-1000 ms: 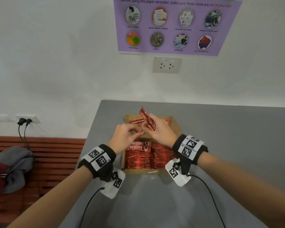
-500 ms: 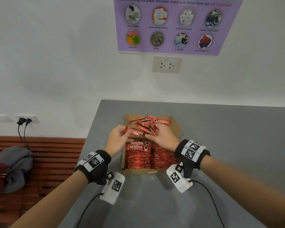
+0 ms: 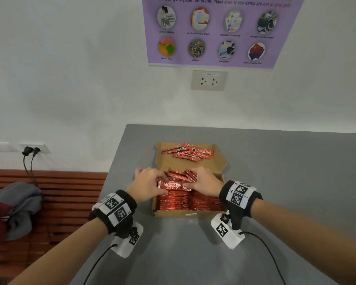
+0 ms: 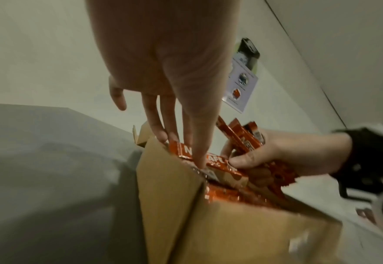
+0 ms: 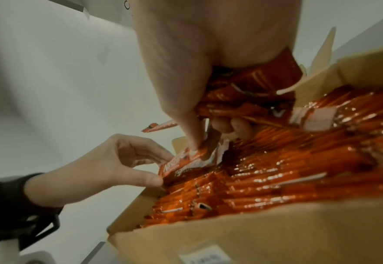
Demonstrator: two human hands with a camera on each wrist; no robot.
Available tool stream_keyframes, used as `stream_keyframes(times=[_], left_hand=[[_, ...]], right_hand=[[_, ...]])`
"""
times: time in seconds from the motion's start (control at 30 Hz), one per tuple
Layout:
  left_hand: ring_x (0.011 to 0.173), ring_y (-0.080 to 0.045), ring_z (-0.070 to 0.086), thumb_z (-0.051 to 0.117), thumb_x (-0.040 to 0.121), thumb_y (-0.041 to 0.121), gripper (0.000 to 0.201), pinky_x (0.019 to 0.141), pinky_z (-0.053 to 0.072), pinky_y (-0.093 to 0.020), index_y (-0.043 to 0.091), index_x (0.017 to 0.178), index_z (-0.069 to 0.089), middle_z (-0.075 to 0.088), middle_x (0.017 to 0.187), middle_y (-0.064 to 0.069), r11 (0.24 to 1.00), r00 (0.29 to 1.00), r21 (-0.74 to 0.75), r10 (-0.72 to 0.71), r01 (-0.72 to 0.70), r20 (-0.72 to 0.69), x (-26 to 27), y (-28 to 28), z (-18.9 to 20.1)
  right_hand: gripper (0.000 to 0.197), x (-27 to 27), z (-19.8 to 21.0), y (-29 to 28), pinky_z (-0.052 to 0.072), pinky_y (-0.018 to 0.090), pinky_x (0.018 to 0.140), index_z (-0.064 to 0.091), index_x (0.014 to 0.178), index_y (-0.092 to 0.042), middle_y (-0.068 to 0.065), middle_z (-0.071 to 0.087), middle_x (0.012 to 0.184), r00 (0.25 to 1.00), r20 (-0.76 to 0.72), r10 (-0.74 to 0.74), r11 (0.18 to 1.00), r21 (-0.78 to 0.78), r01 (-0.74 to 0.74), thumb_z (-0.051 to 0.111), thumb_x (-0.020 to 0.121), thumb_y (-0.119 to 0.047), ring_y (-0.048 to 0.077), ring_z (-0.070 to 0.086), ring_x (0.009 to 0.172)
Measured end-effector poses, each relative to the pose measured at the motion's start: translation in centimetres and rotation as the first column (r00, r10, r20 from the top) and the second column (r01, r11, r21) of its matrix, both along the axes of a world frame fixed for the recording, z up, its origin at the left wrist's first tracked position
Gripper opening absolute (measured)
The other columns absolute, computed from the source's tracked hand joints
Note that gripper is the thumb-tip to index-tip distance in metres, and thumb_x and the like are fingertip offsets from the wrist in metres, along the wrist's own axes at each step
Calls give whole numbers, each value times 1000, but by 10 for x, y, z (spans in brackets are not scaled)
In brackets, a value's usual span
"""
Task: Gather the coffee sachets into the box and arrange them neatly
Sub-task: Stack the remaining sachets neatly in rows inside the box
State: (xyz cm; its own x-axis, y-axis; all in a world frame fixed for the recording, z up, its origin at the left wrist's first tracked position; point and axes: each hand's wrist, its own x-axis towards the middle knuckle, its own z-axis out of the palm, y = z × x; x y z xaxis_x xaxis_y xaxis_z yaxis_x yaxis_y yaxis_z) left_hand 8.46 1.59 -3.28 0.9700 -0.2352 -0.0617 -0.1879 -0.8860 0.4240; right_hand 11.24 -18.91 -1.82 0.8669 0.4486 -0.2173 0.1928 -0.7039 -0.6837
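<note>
Grey table (image 3: pixel 275 182) carries the open cardboard box (image 3: pixel 190 213), near half packed with upright rows of coffee sachets (image 3: pixel 190 202), a loose heap (image 3: pixel 188 152) lying on the far flap. Left hand (image 3: pixel 147 185), fingers fairly straight, pinches the left end of one flat sachet (image 3: pixel 173 185) while the right hand (image 3: pixel 206 185) thumbs down its other end, remaining fingers curled round a spare bundle (image 3: pixel 186 174). Judgement: stand it on edge, same way as the rows, press both ends down evenly, bundle clear of the slot.
</note>
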Motion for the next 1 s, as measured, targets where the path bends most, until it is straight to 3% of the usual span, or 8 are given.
stream_keyframes(times=[0.13,0.27,0.43,0.57,0.67,0.87,0.93,1.0], left_hand=[[118,-11,44,65,83,36,32,111,14,-41,23,112,62,57,119,9,987,998,148,-62,58,22,-3,-5,-2],[117,-11,44,62,85,37,29,112,11,-44,22,110,63,56,117,7,979,997,193,-76,71,18,-3,-6,-2],[114,-13,46,58,88,40,27,113,11,-46,17,101,61,58,111,5,973,996,217,-89,83,18,-2,-7,-2],[114,-14,46,58,87,43,32,112,13,-45,16,103,60,58,113,4,967,996,241,-92,85,18,-4,-9,-2],[114,-14,45,58,87,42,31,113,12,-46,15,101,60,57,113,4,962,995,259,-100,91,24,-3,-8,1],[112,-13,46,57,88,40,24,113,12,-46,17,94,60,58,111,4,963,995,255,-97,86,34,-2,-7,6],[113,-14,47,57,88,38,23,112,12,-46,18,97,61,59,111,4,972,995,221,-88,77,41,-1,-5,7],[112,-14,51,56,89,31,23,112,16,-44,18,108,61,61,112,3,996,989,88,-36,23,146,1,-1,10]], right_hand=[[21,0,0,3,46,24,78,64,102,-7,9,69,103,1000,5,12,997,-70,-11,68,84,-18,18,63,90],[19,-1,-1,6,42,22,71,65,98,-6,10,69,100,998,53,16,996,-92,-11,69,84,-18,13,58,78],[23,-1,-5,10,44,23,75,65,103,-7,8,69,103,999,47,13,994,-108,-8,69,83,-18,18,63,87],[26,-2,-7,12,50,29,80,65,105,-8,8,68,104,998,59,11,992,-124,-4,70,82,-20,21,64,89],[24,-2,-7,14,51,28,75,66,101,-8,8,69,99,997,76,22,991,-134,-12,70,82,-21,21,65,85],[22,-4,-6,16,53,31,74,67,98,-8,7,70,95,995,92,28,989,-146,-14,71,81,-22,21,65,81],[18,-4,-3,15,54,31,72,65,92,-10,5,69,90,993,119,15,990,-143,2,71,82,-23,18,64,76],[10,-2,3,10,55,32,68,61,81,-16,-1,65,80,981,192,-17,993,-115,39,69,83,-22,13,61,69]])
